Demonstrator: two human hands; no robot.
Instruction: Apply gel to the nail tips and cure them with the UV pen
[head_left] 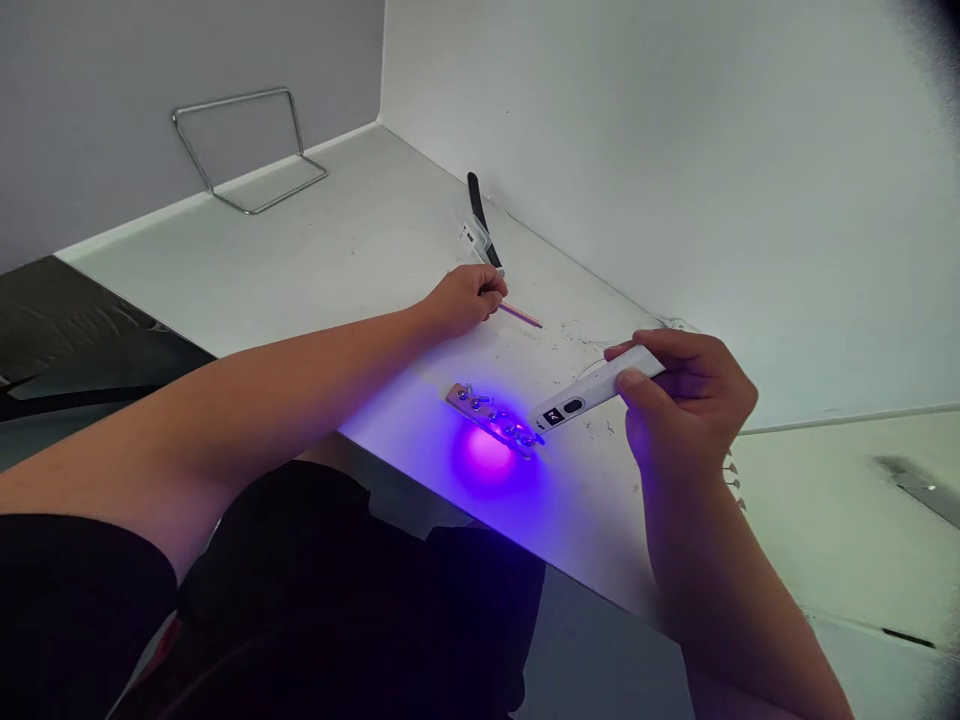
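My right hand (682,395) is closed around a white handheld lamp (596,388) with a small display and a dark button. Violet light from its tip falls on a narrow strip (491,420) that bears several small shiny pieces and lies on the white table (397,400). Farther back, my left hand (469,298) has its fingers pinched at one end of a thin pinkish stick (520,315); whether it grips the stick or something beside it is hard to tell. Just beyond that hand are a black-handled tool (481,215) and a small clear item (471,237).
A bent metal wire stand (251,150) is at the back left against the grey wall. A white wall borders the table's far side. Small dark specks are scattered near the stick. Several small pins (733,480) show behind my right wrist.
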